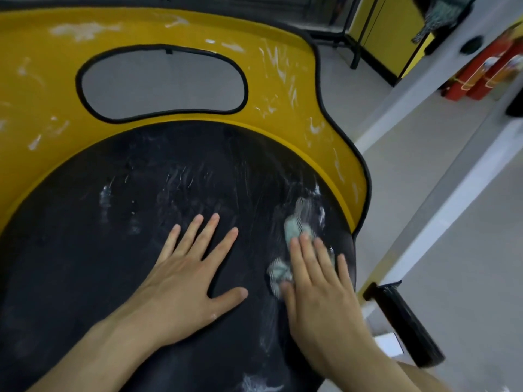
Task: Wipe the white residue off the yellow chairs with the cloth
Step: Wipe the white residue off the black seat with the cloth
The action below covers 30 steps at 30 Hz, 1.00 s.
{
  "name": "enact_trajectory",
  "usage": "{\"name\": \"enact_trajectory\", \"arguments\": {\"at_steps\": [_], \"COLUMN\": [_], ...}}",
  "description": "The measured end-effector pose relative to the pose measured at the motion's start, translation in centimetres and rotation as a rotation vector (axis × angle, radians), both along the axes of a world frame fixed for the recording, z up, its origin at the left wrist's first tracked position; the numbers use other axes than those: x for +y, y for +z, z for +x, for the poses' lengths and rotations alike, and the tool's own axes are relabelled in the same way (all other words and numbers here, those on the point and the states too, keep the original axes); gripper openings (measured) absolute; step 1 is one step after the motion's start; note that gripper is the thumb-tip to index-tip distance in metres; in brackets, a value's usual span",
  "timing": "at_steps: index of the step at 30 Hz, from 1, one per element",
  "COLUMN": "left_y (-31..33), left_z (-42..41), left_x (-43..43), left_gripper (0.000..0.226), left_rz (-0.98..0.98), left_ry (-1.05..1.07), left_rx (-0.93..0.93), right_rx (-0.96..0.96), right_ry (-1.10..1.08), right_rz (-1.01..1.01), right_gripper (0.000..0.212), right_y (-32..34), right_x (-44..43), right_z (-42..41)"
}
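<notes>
1. Nearest to us, our left hand point(181, 278) lies flat on the black round padded seat point(113, 264) of the chair. Its fingers point(209, 230) are spread and released, grasping nothing. We judge it is there to brace the chair.
2. Just to its right, our right hand point(319, 287) presses down on the small crumpled pale-green patterned cloth point(293, 230). Its fingers point(307, 250) lie straight over the cloth, pushing rather than clenching. The cloth sits on the right side of the seat near the edge, showing ahead of the fingertips and beside the thumb.
3. Just beyond the cloth is a white smeared patch of residue point(308, 205), and fainter streaks run across the middle of the seat. To do this stroke well, we should push with a flat palm, overlap our passes, and turn the cloth to a clean face once it loads up. Otherwise, in our judgement, it only spreads the film.
4. Farther out, the glossy yellow plastic chair back point(42, 80) curves around the seat, with a black-rimmed oval cut-out point(164, 83). White marks are scattered over the back and lie thickest on its right side point(277, 66). Most of the task looks undone, since the yellow surface is what we are asked to clean.
5. To the right is a black armrest point(404, 323), apart from the seat. Beyond it are the pale floor point(452, 222), red cylinders point(478, 77) that look like extinguishers, and a yellow cabinet point(387, 32).
</notes>
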<state>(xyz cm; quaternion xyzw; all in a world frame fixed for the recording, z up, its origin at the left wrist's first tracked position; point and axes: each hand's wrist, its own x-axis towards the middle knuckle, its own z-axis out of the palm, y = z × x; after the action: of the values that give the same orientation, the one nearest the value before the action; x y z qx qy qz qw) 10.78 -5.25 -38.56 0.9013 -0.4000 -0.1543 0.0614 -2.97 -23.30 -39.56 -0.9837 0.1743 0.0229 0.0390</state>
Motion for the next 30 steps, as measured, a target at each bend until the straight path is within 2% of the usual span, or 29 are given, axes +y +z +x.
{"name": "enact_trajectory", "arguments": {"at_steps": [4,8,10,14,16,18,21,24,26,30], "left_y": [0.1,0.0,-0.2,-0.3,-0.3,-0.4,-0.4,-0.5,-0.4,-0.3], "left_z": [0.2,0.2,0.3,0.6,0.6,0.7,0.7,0.7,0.6,0.8], "left_x": [-1.0,-1.7,-2.0,-2.3,-2.4,-2.3,-2.3,-2.3,-2.3,-2.3], "left_gripper": [0.09,0.09,0.09,0.091,0.093,0.093,0.091,0.09,0.09,0.091], "left_rz": [-0.001,-0.019,-0.016,-0.011,-0.001,-0.001,-0.005,-0.016,-0.007,-0.008], "left_ry": [0.015,0.023,0.025,0.029,0.024,0.027,0.028,0.031,0.023,0.024], "left_rx": [0.001,0.008,0.002,0.004,0.0,0.003,0.017,0.012,0.015,0.016], "right_rx": [0.058,0.091,0.086,0.005,0.03,0.116,0.042,0.105,0.095,0.052], "right_ry": [0.03,-0.107,-0.141,-0.049,-0.014,-0.026,-0.126,-0.194,-0.2,-0.159], "right_rz": [0.013,0.084,0.055,0.036,0.053,0.048,0.028,0.095,0.082,0.027], "right_gripper": [0.064,0.063,0.063,0.063,0.067,0.071,0.065,0.064,0.064,0.065], "right_y": [0.5,0.9,0.8,0.7,1.2,1.2,0.6,0.5,0.4,0.8], "right_x": [-1.6,-6.8,-7.2,-2.7,-0.7,-1.8,-5.4,-8.5,-8.4,-4.0], "right_z": [1.8,10.4,12.1,5.7,2.3,2.7,7.9,12.8,12.2,4.6]}}
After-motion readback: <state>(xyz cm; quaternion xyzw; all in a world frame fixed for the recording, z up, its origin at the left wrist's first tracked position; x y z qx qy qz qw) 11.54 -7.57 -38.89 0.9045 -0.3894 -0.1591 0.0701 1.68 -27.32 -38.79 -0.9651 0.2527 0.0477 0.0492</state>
